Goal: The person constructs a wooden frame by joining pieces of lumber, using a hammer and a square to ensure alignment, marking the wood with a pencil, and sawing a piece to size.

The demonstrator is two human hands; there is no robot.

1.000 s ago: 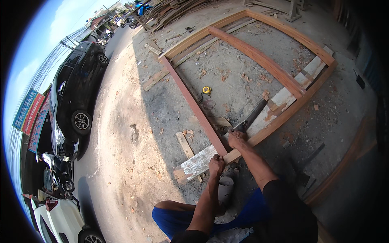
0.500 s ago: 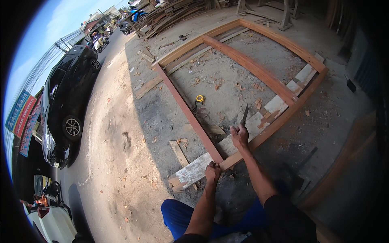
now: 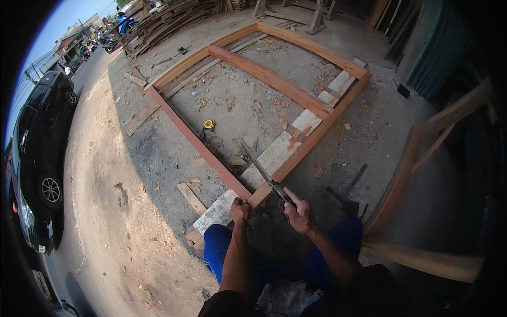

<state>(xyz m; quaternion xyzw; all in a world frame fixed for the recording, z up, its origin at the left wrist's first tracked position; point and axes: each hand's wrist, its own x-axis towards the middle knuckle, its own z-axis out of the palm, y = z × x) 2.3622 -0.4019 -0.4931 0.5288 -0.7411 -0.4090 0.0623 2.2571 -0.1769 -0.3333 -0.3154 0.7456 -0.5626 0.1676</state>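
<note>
Where scraps (image 3: 191, 198) litter shaded ground (image 3: 174, 153), left fingers (image 3: 241, 206) clasp a frame (image 3: 199, 143), right fingers (image 3: 297, 208) a saw (image 3: 257, 165).

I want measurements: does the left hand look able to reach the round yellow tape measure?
Probably not without leaning: the tape measure lies well ahead of the left hand, beyond the straight reddish-brown wooden bar.

Far L: blk car (image 3: 39, 137) on grey rd (image 3: 59, 267), w/ pale sunlit dirt strip (image 3: 105, 211) alongside. Top L: blue motorbike (image 3: 125, 24) nr big lumber pile (image 3: 171, 24), pcs stacked loosely. Top, R of ctr: wooden trestle (image 3: 317, 22). Top R: dark leaning boards (image 3: 398, 26), bluish corrugated sheet (image 3: 441, 53) to their R. Small blk item (image 3: 402, 90) on ground nr sheet, type unclear. R side: 2nd wooden frame (image 3: 393, 182), partly blurred.
</note>
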